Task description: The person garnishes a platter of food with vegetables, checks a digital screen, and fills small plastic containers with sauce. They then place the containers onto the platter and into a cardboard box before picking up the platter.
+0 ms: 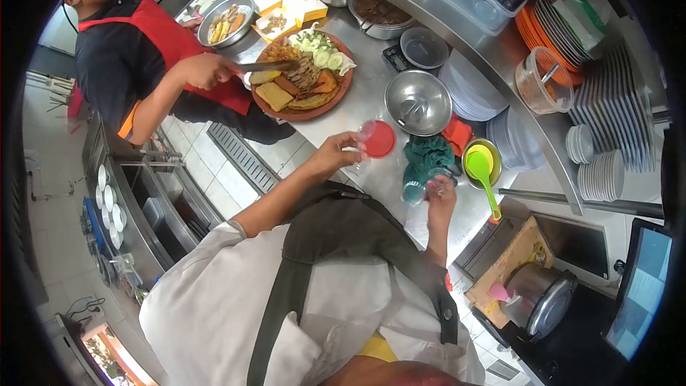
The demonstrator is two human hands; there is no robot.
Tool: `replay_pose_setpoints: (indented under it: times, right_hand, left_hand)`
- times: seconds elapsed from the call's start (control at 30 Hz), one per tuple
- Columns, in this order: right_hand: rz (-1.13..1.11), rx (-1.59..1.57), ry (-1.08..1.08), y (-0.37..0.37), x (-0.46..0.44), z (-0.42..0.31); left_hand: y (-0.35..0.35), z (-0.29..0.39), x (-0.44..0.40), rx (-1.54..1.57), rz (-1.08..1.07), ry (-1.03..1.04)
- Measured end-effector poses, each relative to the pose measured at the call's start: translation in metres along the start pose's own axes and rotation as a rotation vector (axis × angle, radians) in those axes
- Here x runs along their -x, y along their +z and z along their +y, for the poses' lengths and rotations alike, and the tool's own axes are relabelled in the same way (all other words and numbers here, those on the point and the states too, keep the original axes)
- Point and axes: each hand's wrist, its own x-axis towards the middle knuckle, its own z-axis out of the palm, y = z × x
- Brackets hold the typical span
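My left hand is closed on a small clear plastic cup of red sauce, above the edge of the steel counter. The fingers of my right hand pinch a clear round plastic piece; whether it is a cup or a lid I cannot tell. Just beyond that hand lies a crumpled green cloth. A steel bowl with a metal utensil in it stands past the cloth. To its right, a lime-green ladle rests in a metal bowl.
A co-worker in a red apron stands at left, holding a long dark utensil over a round clay platter of food. Stacked plates, a red cloth and sauce pots line the counter's back, beneath a steel shelf.
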Motion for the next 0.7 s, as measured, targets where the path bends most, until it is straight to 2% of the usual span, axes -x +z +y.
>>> replay_pose_setpoints:
  times: [0.03, 0.13, 0.17, 0.27, 0.37, 0.47, 0.57, 0.7]
  right_hand:
    - [0.102, 0.199, -0.108, 0.003, 0.000, -0.006]
    - [-0.019, 0.851, -0.570, 0.018, 0.006, -0.022]
    - [-0.116, 1.007, -0.629, 0.017, 0.008, -0.003]
    - [-0.359, 1.073, -0.811, 0.023, 0.014, 0.046]
    - [-0.456, 0.999, -0.766, 0.044, 0.012, 0.053]
    - [-0.379, 0.951, -0.748, 0.043, -0.004, 0.067]
    - [-0.448, 1.098, -0.527, 0.037, -0.012, 0.058]
    - [-0.511, 1.336, -0.457, 0.027, -0.017, 0.034]
  left_hand:
    - [0.000, -0.011, 0.004, -0.022, -0.010, 0.005]
    - [0.006, -0.027, 0.020, 0.022, 0.000, -0.075]
    - [0.008, -0.028, 0.022, -0.027, 0.006, -0.083]
    - [0.010, -0.021, 0.020, -0.030, 0.077, -0.076]
    - [0.001, -0.010, 0.014, 0.092, 0.138, -0.032]
    - [-0.004, 0.004, 0.014, 0.067, 0.255, 0.066]
    - [-0.008, 0.004, 0.007, -0.051, 0.374, 0.176]
    - [-0.002, 0.010, 0.001, -0.292, 0.404, 0.365]
